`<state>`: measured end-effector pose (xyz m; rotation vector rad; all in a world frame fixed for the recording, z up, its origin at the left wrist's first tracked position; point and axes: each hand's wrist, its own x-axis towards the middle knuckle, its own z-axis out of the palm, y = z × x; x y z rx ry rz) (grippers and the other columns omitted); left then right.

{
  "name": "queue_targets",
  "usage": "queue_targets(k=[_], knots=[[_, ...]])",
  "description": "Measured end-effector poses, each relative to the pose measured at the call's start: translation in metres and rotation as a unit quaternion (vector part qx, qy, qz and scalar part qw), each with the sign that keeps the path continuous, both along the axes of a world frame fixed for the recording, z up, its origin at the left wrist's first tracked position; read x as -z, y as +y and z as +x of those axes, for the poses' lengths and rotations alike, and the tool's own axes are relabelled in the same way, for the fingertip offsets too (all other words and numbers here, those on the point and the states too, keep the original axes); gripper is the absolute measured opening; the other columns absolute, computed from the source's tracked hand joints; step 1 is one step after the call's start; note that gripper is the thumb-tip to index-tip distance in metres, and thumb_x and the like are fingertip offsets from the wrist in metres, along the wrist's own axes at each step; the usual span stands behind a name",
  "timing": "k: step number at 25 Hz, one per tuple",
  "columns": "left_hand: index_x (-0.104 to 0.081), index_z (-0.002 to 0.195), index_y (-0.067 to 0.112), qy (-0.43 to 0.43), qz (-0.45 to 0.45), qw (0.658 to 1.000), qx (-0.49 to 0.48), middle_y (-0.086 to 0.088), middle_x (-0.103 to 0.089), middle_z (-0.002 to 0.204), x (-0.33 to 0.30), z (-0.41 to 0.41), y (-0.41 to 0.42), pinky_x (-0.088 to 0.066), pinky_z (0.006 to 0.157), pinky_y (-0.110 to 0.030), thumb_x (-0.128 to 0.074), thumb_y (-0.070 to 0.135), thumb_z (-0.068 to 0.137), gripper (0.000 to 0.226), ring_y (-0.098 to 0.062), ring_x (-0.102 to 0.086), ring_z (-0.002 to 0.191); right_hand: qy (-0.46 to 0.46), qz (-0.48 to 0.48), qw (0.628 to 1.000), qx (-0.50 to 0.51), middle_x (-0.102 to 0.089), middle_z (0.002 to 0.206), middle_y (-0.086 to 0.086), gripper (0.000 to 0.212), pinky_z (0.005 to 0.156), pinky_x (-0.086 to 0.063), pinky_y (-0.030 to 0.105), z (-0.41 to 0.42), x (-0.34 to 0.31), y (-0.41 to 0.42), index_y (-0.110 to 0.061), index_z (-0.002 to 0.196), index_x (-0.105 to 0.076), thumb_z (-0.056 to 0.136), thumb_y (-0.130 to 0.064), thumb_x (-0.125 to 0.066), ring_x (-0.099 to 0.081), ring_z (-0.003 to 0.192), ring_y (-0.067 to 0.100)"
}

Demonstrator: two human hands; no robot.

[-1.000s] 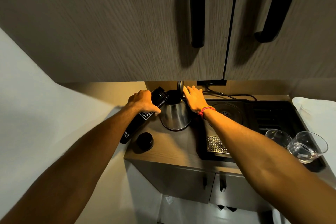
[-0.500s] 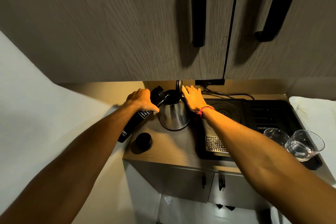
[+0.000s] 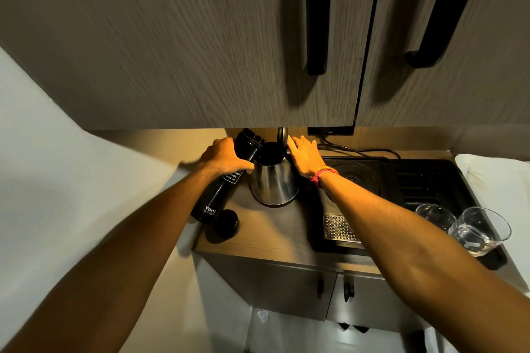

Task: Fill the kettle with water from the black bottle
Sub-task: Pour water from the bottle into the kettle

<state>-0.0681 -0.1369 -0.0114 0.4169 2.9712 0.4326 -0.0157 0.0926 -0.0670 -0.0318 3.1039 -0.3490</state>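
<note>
A steel kettle point(image 3: 274, 185) stands on the wooden counter point(image 3: 269, 235) with its lid raised at the back. My left hand point(image 3: 225, 156) grips the black bottle point(image 3: 218, 195), which is tilted with its open mouth at the kettle's rim. The bottle's base points down toward me at the left. My right hand point(image 3: 305, 156) rests on the kettle's right side by the lid and handle, fingers spread over it. The bottle's black cap point(image 3: 226, 223) lies on the counter in front of the bottle. No water stream is visible.
A black tray point(image 3: 401, 189) with a round heating plate and a metal drain grille fills the counter's right half. Two glasses point(image 3: 479, 231) stand at its right front. A cable runs along the back wall. Cupboard doors with black handles hang overhead.
Both hands, bottle and kettle hold nearly the same pose; the view has only shifted slightly.
</note>
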Motion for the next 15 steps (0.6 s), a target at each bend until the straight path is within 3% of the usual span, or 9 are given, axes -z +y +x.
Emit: queue_targets(k=[4,8,12,15], knots=[[-0.058,0.089,0.012,0.034,0.103,0.992,-0.061,-0.003,-0.062,0.082,0.006,-0.008,0.001,-0.055,0.064,-0.035,-0.092,0.047,0.056,0.059,-0.019,-0.059,0.073,-0.002,-0.010,1.000,0.002,-0.034,0.150,0.023,0.063,0.112,-0.023,0.062,0.001,-0.002,-0.002,-0.011,0.151,-0.013,0.094,-0.016,-0.039,-0.024,0.142,0.045],[-0.061,0.073,0.015,0.048,0.261,0.958,-0.105,0.005,-0.062,0.070,0.007,-0.011,-0.004,-0.055,0.056,-0.028,-0.094,0.030,0.058,0.039,-0.011,-0.060,0.062,-0.004,-0.031,0.999,0.011,-0.038,0.147,0.022,0.066,0.110,-0.025,0.061,0.004,-0.007,-0.003,-0.012,0.151,-0.013,0.092,-0.016,-0.042,-0.029,0.138,0.044],[-0.060,0.100,0.020,0.026,0.403,0.902,-0.152,0.004,-0.066,0.093,0.020,-0.006,-0.015,-0.051,0.064,-0.021,-0.091,0.015,0.065,0.047,-0.019,-0.067,0.090,-0.006,-0.039,0.999,0.016,-0.040,0.146,0.022,0.064,0.110,-0.025,0.062,0.006,-0.010,-0.006,-0.012,0.151,-0.014,0.093,-0.016,-0.040,-0.030,0.137,0.045],[-0.062,0.116,0.014,0.017,0.422,0.886,-0.192,0.001,-0.070,0.105,0.038,-0.002,-0.024,-0.058,0.079,-0.031,-0.091,0.025,0.067,0.058,-0.020,-0.068,0.099,-0.018,-0.052,0.998,0.029,-0.039,0.147,0.022,0.064,0.111,-0.024,0.063,0.007,-0.011,-0.005,-0.011,0.151,-0.014,0.093,-0.017,-0.040,-0.029,0.138,0.045]])
